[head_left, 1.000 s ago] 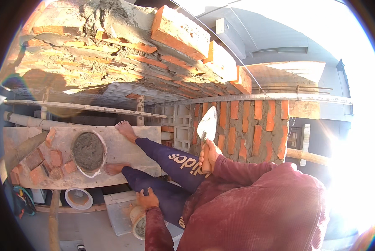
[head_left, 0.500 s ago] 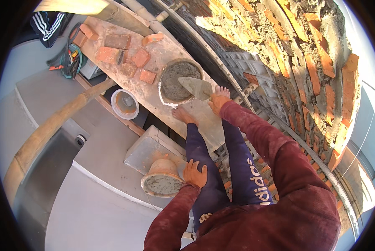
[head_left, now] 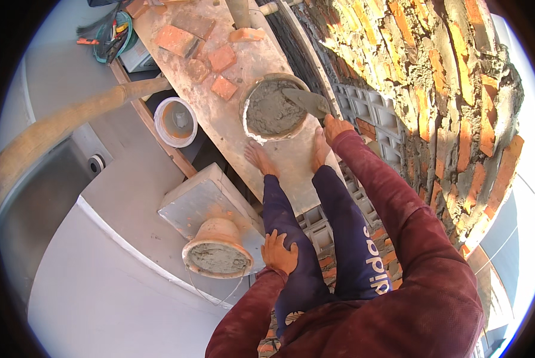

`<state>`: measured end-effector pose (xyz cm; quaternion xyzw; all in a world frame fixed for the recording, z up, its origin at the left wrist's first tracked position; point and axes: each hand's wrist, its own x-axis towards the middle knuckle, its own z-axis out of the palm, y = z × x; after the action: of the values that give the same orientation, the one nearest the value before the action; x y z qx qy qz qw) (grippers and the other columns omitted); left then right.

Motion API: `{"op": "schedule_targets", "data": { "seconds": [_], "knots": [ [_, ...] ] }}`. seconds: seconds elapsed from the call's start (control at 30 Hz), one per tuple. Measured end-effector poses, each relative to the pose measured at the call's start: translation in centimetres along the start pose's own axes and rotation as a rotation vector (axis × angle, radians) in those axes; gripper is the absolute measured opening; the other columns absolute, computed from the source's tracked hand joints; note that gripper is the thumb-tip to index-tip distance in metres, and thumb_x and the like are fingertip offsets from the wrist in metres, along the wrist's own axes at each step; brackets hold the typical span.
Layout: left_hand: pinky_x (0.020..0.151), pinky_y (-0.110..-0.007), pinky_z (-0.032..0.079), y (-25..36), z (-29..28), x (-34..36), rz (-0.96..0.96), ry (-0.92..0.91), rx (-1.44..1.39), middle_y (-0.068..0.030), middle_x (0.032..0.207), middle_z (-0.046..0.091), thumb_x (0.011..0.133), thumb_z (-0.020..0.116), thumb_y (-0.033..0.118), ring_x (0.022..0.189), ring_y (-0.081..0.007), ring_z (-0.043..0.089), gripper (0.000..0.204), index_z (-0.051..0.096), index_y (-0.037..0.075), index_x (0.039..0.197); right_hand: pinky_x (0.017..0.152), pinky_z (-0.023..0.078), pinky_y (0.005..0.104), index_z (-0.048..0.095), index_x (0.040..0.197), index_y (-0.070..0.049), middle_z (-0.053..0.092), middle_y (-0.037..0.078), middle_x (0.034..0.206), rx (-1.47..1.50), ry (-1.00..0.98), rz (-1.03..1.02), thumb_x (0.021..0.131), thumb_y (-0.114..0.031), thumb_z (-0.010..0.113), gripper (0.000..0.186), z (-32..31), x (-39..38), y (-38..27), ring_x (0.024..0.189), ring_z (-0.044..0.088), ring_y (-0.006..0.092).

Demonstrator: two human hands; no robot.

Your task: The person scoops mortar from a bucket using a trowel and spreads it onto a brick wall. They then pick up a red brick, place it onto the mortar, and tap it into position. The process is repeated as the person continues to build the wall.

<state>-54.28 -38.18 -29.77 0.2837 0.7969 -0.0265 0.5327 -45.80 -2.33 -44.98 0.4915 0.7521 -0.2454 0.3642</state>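
My right hand (head_left: 337, 127) is closed round the handle of a pointed trowel (head_left: 308, 101). The trowel's blade is over the right side of a round tub (head_left: 245, 126) of wet grey mortar (head_left: 273, 108), its tip at or just above the mortar; I cannot tell if they touch. The tub stands on a plank platform just beyond my bare feet. My left hand (head_left: 279, 253) rests on my left thigh with its fingers spread, holding nothing. Close to its left is a bucket (head_left: 208, 225) with grey mortar in it.
Several brick pieces (head_left: 223, 58) lie on the platform (head_left: 187, 80). A rough brick wall (head_left: 434, 113) rises on the right. At left are a white bucket (head_left: 175, 122), a bamboo pole (head_left: 70, 119), a boxy block (head_left: 184, 194) and a teal bag of tools (head_left: 113, 36).
My right hand and the trowel have shifted right over the tub, and the blade has tilted. My left hand stays on my thigh. The whole view has turned somewhat.
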Motion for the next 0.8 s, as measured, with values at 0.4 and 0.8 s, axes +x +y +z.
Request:
{"op": "schedule_targets", "data": {
  "seconds": [0.4, 0.8],
  "knots": [
    [0.109, -0.055, 0.023, 0.1, -0.8, 1.3, 0.003, -0.026, -0.062, -0.0136, 0.138, 0.047, 0.078, 0.065, 0.031, 0.134, -0.0341, 0.035, 0.044, 0.062, 0.011, 0.116, 0.071, 0.049, 0.0463, 0.062, 0.085, -0.001, 0.064, 0.023, 0.08, 0.454, 0.026, -0.16, 0.075, -0.018, 0.063, 0.019, 8.4, 6.2, -3.9, 0.079, 0.063, 0.0414],
    [0.109, -0.058, 0.022, 0.7, -2.5, 2.0, 0.007, -0.078, -0.036, -0.0166, 0.138, 0.047, 0.078, 0.066, 0.031, 0.133, -0.0367, 0.035, 0.042, 0.064, 0.009, 0.114, 0.067, 0.044, 0.0443, 0.052, 0.081, 0.0, 0.058, 0.023, 0.073, 0.812, 0.098, -0.18, 0.075, -0.012, 0.06, 0.016, 12.3, 6.9, -2.4, 0.074, 0.057, 0.0412]
  ]
}}
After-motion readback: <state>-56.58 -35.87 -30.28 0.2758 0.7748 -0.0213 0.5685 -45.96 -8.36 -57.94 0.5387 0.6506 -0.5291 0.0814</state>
